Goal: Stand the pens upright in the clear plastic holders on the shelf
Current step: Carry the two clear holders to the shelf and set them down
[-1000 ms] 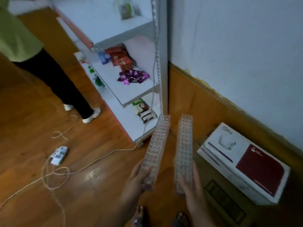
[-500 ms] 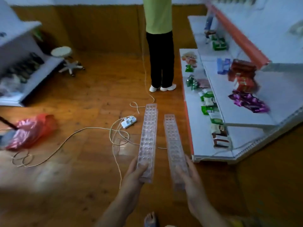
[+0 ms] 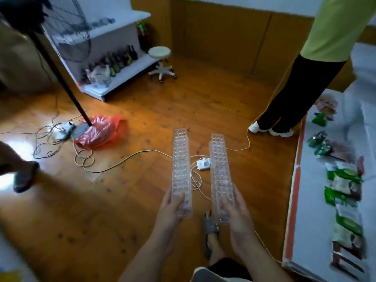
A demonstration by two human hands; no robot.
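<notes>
I carry two long clear plastic holders with rows of round holes, one in each hand, above the wooden floor. My left hand (image 3: 169,215) grips the near end of the left holder (image 3: 180,163). My right hand (image 3: 238,217) grips the near end of the right holder (image 3: 220,167). Both holders point away from me, side by side with a gap between them. No pens are in view.
A white shelf (image 3: 309,200) with green and other packets runs along the right. A person in black trousers (image 3: 299,94) stands beside it. Cables and a power strip (image 3: 203,163) lie on the floor ahead. A fan stand (image 3: 61,78), red bag (image 3: 99,131), stool (image 3: 160,62), and another person's foot (image 3: 24,178) are left.
My view has swung left, from the shelf's end toward the open floor. Both hands still hold the holders the same way. The standing person now appears at the right.
</notes>
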